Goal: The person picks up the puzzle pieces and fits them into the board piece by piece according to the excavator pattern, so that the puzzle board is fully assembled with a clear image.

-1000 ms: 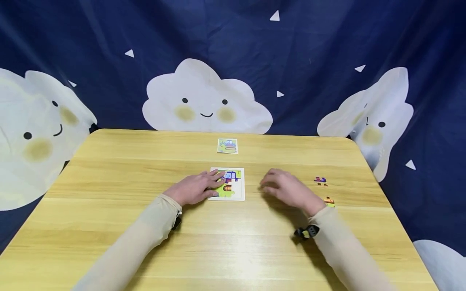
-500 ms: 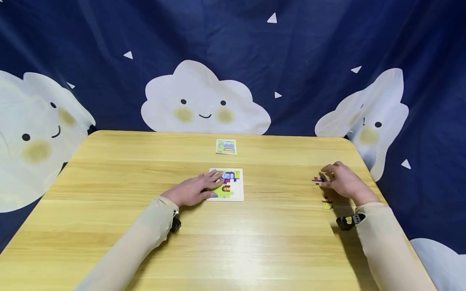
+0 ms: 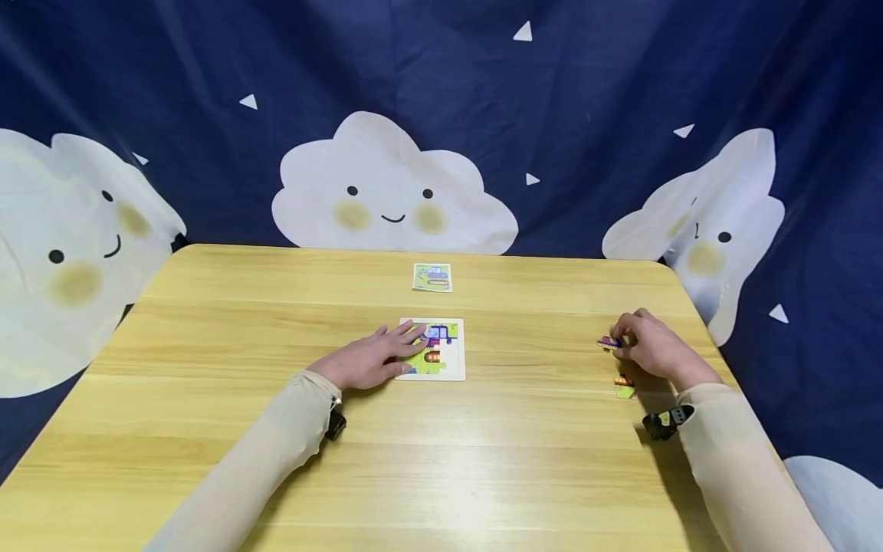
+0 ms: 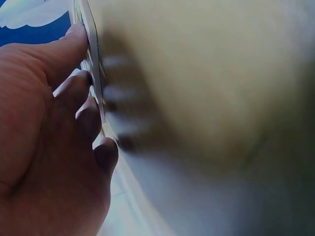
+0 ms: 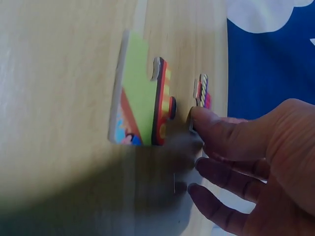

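Observation:
My left hand [image 3: 369,359] rests with spread fingers on the left part of a white-framed jigsaw board [image 3: 451,369], which shows a partly filled vehicle picture with a bare white area at its right. In the left wrist view, the fingers [image 4: 88,118] reach over the board's edge. At the right of the table, my right hand [image 3: 654,349] pinches a purple-and-red puzzle piece [image 3: 606,344] between thumb and fingers. A second puzzle piece [image 3: 625,389], green with a red and yellow band, lies just nearer to me; it appears large in the right wrist view.
A small picture card [image 3: 432,277] of a blue vehicle lies behind the board. The wooden table [image 3: 276,291] reaches back to a dark blue curtain [image 3: 566,84] printed with white clouds. Dark devices are strapped to both wrists.
My right hand has moved from beside the board out to the right, and its thumb and fingers have closed on the purple-and-red puzzle piece. My left hand has stayed on the board.

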The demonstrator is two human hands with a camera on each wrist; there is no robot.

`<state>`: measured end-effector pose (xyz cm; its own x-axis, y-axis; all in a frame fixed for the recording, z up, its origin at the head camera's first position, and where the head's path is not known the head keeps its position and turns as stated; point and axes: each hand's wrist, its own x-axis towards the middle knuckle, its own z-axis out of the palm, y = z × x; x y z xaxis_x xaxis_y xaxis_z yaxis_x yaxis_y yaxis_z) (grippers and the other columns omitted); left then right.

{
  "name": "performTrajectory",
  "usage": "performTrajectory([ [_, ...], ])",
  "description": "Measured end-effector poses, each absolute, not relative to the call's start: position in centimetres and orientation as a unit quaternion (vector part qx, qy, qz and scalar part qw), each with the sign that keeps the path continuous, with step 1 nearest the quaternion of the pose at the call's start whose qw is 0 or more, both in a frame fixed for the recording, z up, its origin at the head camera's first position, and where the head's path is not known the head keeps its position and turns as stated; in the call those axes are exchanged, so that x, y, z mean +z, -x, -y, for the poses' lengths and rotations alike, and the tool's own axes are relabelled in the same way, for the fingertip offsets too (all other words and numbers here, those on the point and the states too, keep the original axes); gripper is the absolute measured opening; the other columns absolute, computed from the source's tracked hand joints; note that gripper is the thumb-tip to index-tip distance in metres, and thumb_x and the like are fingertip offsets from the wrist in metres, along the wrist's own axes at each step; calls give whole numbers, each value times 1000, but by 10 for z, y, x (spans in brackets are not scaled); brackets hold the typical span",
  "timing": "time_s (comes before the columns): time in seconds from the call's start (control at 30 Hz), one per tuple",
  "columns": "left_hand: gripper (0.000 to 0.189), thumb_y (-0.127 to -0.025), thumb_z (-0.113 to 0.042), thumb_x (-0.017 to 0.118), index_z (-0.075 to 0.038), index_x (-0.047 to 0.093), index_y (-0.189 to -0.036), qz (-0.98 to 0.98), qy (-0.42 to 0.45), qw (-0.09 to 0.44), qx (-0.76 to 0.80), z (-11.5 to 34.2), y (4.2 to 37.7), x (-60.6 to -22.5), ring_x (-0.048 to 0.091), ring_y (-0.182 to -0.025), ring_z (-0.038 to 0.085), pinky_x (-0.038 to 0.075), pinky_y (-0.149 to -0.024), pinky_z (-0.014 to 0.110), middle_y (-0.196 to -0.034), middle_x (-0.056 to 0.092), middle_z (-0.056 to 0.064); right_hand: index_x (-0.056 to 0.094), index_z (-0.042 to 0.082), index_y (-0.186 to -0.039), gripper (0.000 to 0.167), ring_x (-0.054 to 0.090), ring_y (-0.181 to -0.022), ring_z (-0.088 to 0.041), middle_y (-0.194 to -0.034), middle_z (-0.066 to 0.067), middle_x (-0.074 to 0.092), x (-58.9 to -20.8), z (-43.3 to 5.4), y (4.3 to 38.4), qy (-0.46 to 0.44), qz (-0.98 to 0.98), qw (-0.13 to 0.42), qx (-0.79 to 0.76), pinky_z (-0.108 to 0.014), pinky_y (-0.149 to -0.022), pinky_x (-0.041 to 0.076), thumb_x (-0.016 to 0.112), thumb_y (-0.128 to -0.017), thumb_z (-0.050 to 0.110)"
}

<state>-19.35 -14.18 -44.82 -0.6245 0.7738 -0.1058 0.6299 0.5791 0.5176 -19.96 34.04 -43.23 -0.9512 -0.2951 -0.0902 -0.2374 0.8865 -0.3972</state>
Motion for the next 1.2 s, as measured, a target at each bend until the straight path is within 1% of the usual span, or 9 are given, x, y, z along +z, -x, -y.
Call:
performTrajectory([
  [0.17, 50, -103, -18, 52, -4, 39, -149, -876, -394, 172, 219, 140, 192, -445, 10, -147, 35, 9, -115, 57, -160, 18, 14, 59, 1, -92, 19, 55, -78, -26, -85, -10, 59, -434, -343, 200, 123, -968, 78, -206, -44, -71, 46, 75, -82, -1],
  [0.3, 50, -103, -18, 52, -3, 39, -149, -877, -394, 173, 215, 140, 193, -445, 10, -147, 35, 9, -115, 57, -160, 18, 14, 59, 1, -92, 13, 59, -81, -29, -87, -11, 64, -435, -345, 199, 111, -964, 70, -233, -44, -71, 47, 71, -86, -2],
  [0.4, 51, -102, -18, 53, -4, 39, -149, -877, -393, 174, 213, 140, 193, -445, 10, -147, 34, 9, -116, 56, -160, 18, 13, 60, 2, -91, 8, 60, -83, -31, -90, -14, 65, -434, -343, 198, 105, -959, 51, -258, -39, -69, 47, 66, -90, -3],
  [0.5, 51, -102, -18, 53, -4, 39, -149, -878, -390, 176, 215, 141, 193, -445, 10, -147, 34, 9, -116, 56, -160, 18, 13, 61, 2, -91, 7, 60, -86, -30, -92, -14, 65, -432, -336, 196, 100, -950, 33, -293, -32, -67, 48, 64, -91, -5],
  [0.63, 51, -102, -17, 52, -4, 39, -149, -880, -385, 180, 213, 141, 193, -446, 9, -147, 33, 9, -116, 56, -161, 17, 12, 62, -3, -95, 4, 65, -82, -26, -94, -17, 65, -429, -317, 195, 88, -924, 42, -369, -29, -64, 55, 61, -93, -6],
  [0.73, 51, -103, -17, 52, -4, 38, -150, -880, -389, 178, 208, 139, 194, -447, 9, -147, 33, 8, -116, 57, -161, 18, 12, 61, -7, -99, 6, 68, -75, -25, -96, -21, 65, -426, -302, 193, 69, -899, 63, -428, -33, -65, 59, 58, -95, -6],
  [0.83, 51, -103, -18, 51, -4, 38, -150, -877, -397, 174, 206, 136, 195, -447, 10, -147, 34, 7, -115, 59, -161, 18, 13, 61, -12, -103, 9, 70, -74, -24, -96, -24, 64, -423, -284, 191, 55, -874, 71, -477, -36, -68, 60, 58, -95, -8],
  [1.0, 51, -103, -20, 52, -5, 38, -150, -878, -394, 177, 206, 135, 195, -444, 9, -147, 33, 4, -115, 60, -161, 17, 12, 60, -16, -102, 12, 70, -73, -24, -95, -26, 65, -423, -249, 194, 49, -843, 76, -531, -38, -69, 60, 60, -93, -10],
  [1.2, 51, -103, -20, 52, -6, 38, -150, -881, -387, 181, 203, 138, 194, -443, 9, -147, 32, 4, -115, 58, -161, 17, 11, 64, -10, -98, 8, 70, -73, -26, -94, -22, 67, -424, -207, 198, 56, -841, 90, -530, -42, -68, 60, 63, -92, -7],
])
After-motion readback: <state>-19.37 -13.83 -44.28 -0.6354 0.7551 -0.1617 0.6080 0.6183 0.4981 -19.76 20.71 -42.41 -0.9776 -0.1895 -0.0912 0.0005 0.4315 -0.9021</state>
